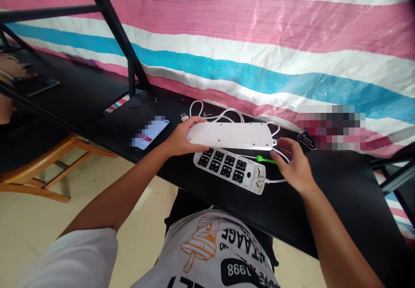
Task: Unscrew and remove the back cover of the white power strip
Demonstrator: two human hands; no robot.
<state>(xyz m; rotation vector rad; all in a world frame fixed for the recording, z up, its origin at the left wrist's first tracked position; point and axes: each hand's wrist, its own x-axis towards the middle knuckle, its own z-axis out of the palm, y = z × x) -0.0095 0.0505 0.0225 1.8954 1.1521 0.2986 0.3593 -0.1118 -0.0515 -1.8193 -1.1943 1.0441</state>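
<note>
My left hand (188, 136) grips the left end of a long white plastic cover (231, 134), with small screw holes along its face. The cover is lifted above a white power strip (230, 171) that lies on the table with its rows of black sockets and inner parts at the right end showing. By the cover's right end is my right hand (296, 167), fingers apart and half curled, thumb close to the cover's corner. A bright green handle (266, 159) with a thin shaft, like a screwdriver, lies between cover and strip. A white cord (275, 180) leaves the strip's right end.
A looped white cable (227, 113) with its plug (184, 116) lies behind the cover. A phone (151, 136) rests left on the black table (337, 184). A dark packet (306, 140) lies at right. Black frame bars (116, 28) and a wooden chair (42, 180) are left.
</note>
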